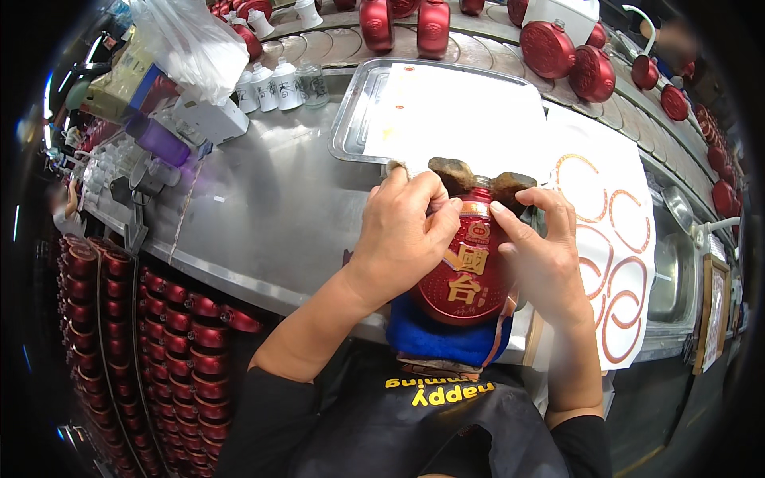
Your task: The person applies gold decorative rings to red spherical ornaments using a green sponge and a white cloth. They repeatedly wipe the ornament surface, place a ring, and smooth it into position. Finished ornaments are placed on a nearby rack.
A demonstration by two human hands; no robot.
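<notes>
A round, dark red bottle point(450, 296) with gold characters lies tilted in front of me on a blue cloth pad point(406, 327), its neck pointing away. Two dark, rough blocks point(450, 172) flank the neck. My left hand point(402, 239) is closed at the left of the neck, thumb tip against a gold-and-red band label point(476, 209); a bit of greyish cloth shows by its fingers, but its grip is hidden. My right hand point(550, 259) has its thumb on the label's right end and its index finger stretched apart. A narrow reddish strip point(502, 327) hangs below it.
Curved gold-red strips lie on a white sheet point(586, 131) at right. Beyond the bottle stands a metal tray point(344, 127) with white paper. Small white bottles point(287, 84) stand back left. Red bottles ride a conveyor point(335, 44) behind; stacked ones point(179, 342) fill the lower left.
</notes>
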